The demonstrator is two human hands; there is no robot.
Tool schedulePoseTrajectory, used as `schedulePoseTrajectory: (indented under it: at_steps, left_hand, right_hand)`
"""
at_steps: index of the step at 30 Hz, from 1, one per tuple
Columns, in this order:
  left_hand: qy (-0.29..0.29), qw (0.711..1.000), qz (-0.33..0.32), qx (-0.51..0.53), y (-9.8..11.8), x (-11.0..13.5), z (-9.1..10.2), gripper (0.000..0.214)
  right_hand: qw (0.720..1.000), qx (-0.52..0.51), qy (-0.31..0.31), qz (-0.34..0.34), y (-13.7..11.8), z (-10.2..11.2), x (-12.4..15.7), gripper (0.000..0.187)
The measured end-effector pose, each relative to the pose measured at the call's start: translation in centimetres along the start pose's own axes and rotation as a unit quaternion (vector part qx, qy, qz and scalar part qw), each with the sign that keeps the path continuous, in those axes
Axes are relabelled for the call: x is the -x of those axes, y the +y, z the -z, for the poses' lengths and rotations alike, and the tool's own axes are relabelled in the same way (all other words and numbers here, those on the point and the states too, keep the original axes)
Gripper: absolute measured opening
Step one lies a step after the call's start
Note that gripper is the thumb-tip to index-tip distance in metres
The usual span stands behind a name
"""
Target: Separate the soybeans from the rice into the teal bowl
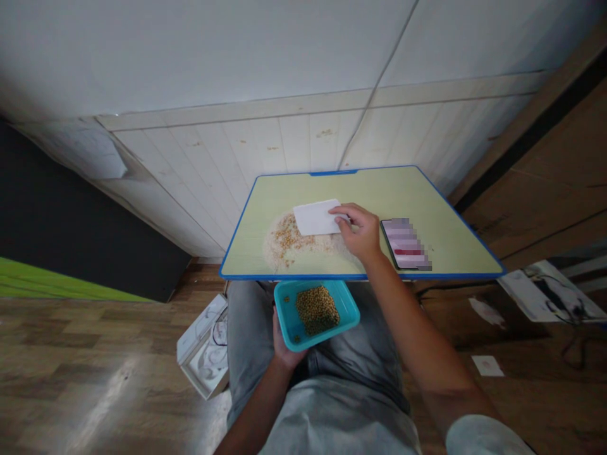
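Observation:
My right hand [359, 229] pinches the right end of a white card [317, 218] above the table. Just under and beside the card lies a spread of pale rice-like grains [275, 249], with yellow-brown beans [288, 235] scattered among them. Below the table's front edge, over my lap, my left hand [286, 344] grips a turquoise plastic tub [349, 314] from its left side and underneath. Inside the tub sits a heap of small yellow-brown beans [317, 308]. The fingers beneath the tub are mostly hidden.
The light green table [379, 189] has a blue rim. A phone [406, 245] lies on it, right of my right hand. Behind the table stands a white panelled wall [227, 145] with a cable [363, 117]. An open white box [205, 347] is on the floor at left.

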State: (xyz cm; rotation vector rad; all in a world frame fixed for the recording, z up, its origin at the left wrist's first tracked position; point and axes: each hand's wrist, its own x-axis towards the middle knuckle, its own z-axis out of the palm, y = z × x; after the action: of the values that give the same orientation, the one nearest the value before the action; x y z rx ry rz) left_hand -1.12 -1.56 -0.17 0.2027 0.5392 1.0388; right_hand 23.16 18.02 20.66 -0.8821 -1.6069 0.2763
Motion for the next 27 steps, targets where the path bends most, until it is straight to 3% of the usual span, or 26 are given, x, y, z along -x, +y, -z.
schedulePoseTrajectory:
  at_steps: [6,13,19,27]
  left_hand:
    - [0.025,0.999,0.002,0.032,0.0,-0.2,0.3,0.065]
    - [0.069,0.998,-0.003,-0.002,0.1,0.0,-1.0,0.066]
    - [0.105,0.994,-0.006,0.012,0.0,-0.2,-1.8,0.062]
    - [0.108,0.994,-0.006,0.010,0.1,0.1,-2.0,0.066]
  right_hand:
    - [0.993,0.018,0.115,0.015,-0.8,0.7,1.2,0.025]
    - [0.976,0.088,0.201,0.015,-0.8,1.2,1.4,0.025]
    - [0.980,0.057,0.188,0.001,-1.0,1.3,1.5,0.030]
    - [0.989,0.014,0.145,-0.024,-0.1,1.0,1.3,0.026]
